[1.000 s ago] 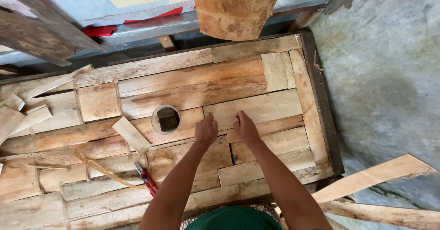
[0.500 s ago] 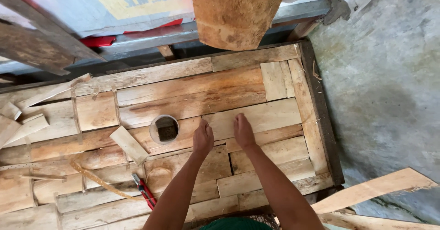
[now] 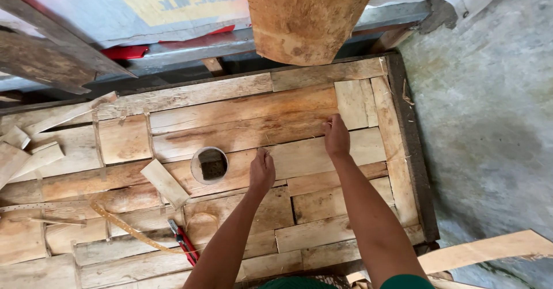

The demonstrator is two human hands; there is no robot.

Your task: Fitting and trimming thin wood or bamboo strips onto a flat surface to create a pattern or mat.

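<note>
Nearest the person, along the near edge of the plank panel (image 3: 230,122), a red-handled tool (image 3: 185,243) lies on the boards beside a curling strip of wood (image 3: 124,227). Further in, a small loose offcut (image 3: 165,183) rests at an angle just left of a round hole (image 3: 209,165) cut through the panel, with something dark visible down inside it. The left hand (image 3: 262,171) lies palm down just right of that hole, fingers together and flat on the wood, closed on nothing. The right hand (image 3: 336,136) reaches further out, also flat and holding nothing, its fingertips touching the long, darker-stained board (image 3: 242,119) that runs across the middle toward the far right corner. By the look of it the panel is largely assembled: boards of mixed lengths cover nearly the whole frame and the hole is already cut, while loose scraps (image 3: 26,150) piled at the left edge and narrow gaps between some boards suggest fitting and fastening remain. Beyond the far edge hangs a thick slab of wood (image 3: 305,15), with a sheet of printed plastic (image 3: 144,6) behind it.
</note>
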